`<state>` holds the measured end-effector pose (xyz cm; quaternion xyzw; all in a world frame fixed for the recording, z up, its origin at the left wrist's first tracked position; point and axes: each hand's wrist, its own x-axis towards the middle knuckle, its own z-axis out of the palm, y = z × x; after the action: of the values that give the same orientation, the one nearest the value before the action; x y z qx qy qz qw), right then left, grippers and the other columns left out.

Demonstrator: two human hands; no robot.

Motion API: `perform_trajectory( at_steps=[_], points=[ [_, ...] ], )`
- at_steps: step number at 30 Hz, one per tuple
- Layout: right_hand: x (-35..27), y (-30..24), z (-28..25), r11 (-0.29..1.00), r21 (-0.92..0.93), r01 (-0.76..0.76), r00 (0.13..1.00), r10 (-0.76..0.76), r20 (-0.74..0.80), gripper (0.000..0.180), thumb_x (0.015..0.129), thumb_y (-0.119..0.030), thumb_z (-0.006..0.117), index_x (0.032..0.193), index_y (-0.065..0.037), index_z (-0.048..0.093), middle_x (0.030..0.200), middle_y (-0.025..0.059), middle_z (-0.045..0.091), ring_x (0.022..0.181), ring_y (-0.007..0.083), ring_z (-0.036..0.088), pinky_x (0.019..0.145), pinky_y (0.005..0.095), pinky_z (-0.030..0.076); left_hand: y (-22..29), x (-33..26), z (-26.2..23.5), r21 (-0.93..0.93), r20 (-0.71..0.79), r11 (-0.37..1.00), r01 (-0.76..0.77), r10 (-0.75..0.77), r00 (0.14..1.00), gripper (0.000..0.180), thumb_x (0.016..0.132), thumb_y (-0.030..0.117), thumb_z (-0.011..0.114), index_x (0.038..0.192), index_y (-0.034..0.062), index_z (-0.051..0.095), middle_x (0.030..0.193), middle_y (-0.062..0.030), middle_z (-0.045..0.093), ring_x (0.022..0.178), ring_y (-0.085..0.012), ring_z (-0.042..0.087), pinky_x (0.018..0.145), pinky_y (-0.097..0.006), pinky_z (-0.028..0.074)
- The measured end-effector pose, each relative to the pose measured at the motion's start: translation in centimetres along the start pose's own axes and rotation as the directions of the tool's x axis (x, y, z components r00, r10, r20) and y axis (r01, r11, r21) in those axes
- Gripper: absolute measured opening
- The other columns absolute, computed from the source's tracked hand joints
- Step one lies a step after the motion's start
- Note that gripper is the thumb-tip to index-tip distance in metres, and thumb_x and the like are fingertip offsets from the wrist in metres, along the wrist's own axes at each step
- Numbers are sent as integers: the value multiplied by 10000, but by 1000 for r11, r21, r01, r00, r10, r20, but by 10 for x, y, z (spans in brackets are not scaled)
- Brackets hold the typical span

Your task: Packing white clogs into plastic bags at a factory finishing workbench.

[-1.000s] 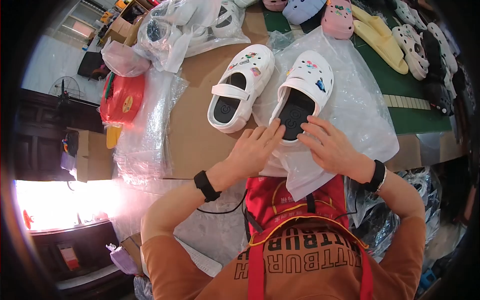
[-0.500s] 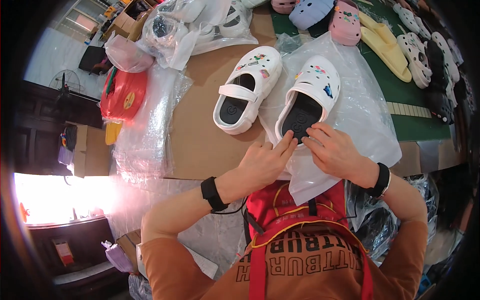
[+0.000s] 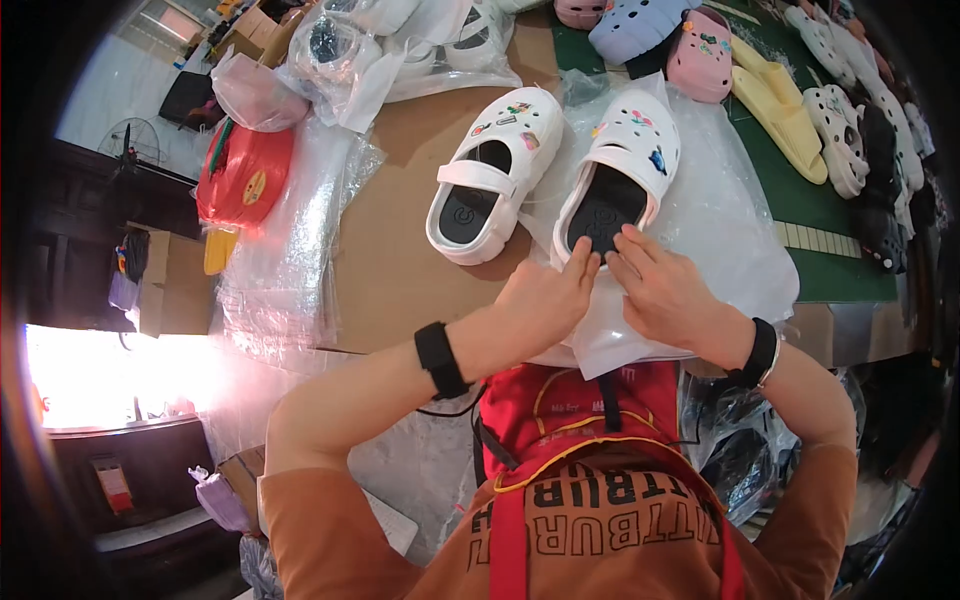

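Observation:
Two white clogs with colourful charms on their toes lie side by side, toes pointing away from me. My left hand [image 3: 545, 305] and my right hand [image 3: 665, 290] meet at the heel of the right-hand clog [image 3: 642, 135]. Fingers of both reach over its back rim, their tips on the black insole [image 3: 603, 208]; the thumbs are mostly hidden. Both hands look closed on the heel. A clear plastic bag [image 3: 730, 220] lies beneath this clog. The left-hand clog [image 3: 522, 125], its heel strap across the opening, rests untouched on brown cardboard [image 3: 390, 260].
Bagged white shoes [image 3: 400, 50] sit at the far left, beside clear plastic sleeves [image 3: 290, 230] and a red roll [image 3: 243, 180]. Far right, a blue clog [image 3: 640, 25], a pink clog [image 3: 700, 60], yellow slides [image 3: 780, 120] and several white clogs [image 3: 838, 140] line a green mat [image 3: 800, 255].
My hands have shifted slightly away from me along the heel and insole, fingertips closer together. The view has shifted a little; both clogs remain in about the same place.

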<state>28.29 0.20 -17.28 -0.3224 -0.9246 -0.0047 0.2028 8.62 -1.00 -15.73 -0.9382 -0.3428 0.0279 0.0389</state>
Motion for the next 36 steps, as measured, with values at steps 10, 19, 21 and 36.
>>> perform_trajectory(
  at_steps=[10, 19, 21, 36],
  points=[
    [1, 14, -2, 996, 87, -12, 999, 16, -39, 345, 605, -43, 570, 942, 25, 597, 978, 151, 570, 1028, 283, 543, 733, 352, 495, -13, 22, -16, -18, 66, 999, -27, 28, 997, 449, 711, 65, 559, 1153, -4, 528, 1140, -178, 540, 561, -241, 614, 477, -322, 480],
    [-7, 32, -30, 938, 236, -252, 967, 256, 15, 333, 686, -46, 580, 1017, -42, 554, 1074, 136, 528, 968, 312, 529, 799, 375, 449, -35, 58, 7, -325, -314, 945, 38, -146, 938, 329, 791, 188, 587, 1088, 46, 573, 1094, -87, 560, 1054, -260, 481, 857, -374, 411],
    [-3, 38, -33, 910, 265, -319, 939, 341, -40, 389, 699, -60, 589, 1084, -55, 529, 1133, 153, 502, 998, 326, 513, 819, 382, 441, -32, 57, 13, -308, -264, 951, 15, -100, 959, 371, 804, 208, 580, 1140, 54, 541, 1168, -99, 522, 1104, -263, 449, 883, -391, 397],
    [24, 55, 13, 932, 117, -342, 938, 347, -23, 657, 738, -106, 508, 1359, -152, 298, 1326, 235, 350, 1147, 506, 364, 951, 489, 369, -9, 57, 13, -51, -1, 989, 136, -136, 991, 454, 866, 266, 444, 1299, 138, 398, 1349, -146, 367, 1253, -344, 309, 828, -712, 270]
  ],
)
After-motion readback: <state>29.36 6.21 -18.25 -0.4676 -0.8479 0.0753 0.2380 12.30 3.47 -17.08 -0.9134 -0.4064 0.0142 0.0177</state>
